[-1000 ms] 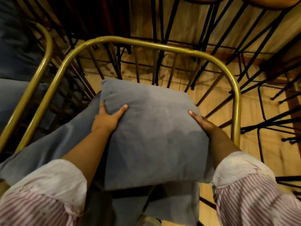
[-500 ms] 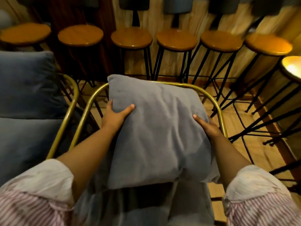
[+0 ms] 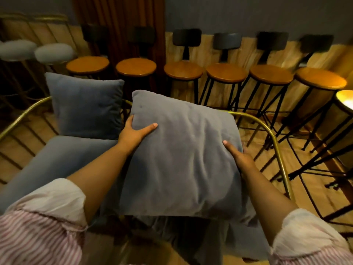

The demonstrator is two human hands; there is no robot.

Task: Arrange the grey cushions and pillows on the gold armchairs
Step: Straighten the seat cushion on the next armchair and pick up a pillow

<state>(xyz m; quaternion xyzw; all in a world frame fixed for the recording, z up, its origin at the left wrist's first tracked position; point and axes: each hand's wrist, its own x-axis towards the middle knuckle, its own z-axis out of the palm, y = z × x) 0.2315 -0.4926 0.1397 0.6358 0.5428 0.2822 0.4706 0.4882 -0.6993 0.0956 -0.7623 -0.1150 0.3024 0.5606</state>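
I hold a square grey pillow [image 3: 183, 155] by its two sides, tilted against the back of a gold armchair [image 3: 275, 142]. My left hand [image 3: 133, 132] grips its left edge with the thumb on the front. My right hand [image 3: 238, 155] grips the right edge. Below the pillow lies that chair's grey seat cushion [image 3: 219, 236], mostly hidden. On the neighbouring gold armchair [image 3: 24, 115] to the left, a second grey pillow [image 3: 86, 106] stands upright at the back of a grey seat cushion [image 3: 55, 161].
A row of several wooden-topped bar stools [image 3: 226, 75] with black legs lines the far wall behind both chairs. Two grey padded stools [image 3: 53, 53] stand at the far left. A lit round tabletop [image 3: 345, 100] shows at the right edge. The floor is wood.
The pillow has come up from lying low on the seat to leaning against the chair back. My view has lifted, bringing the stools and the left chair's pillow into sight.
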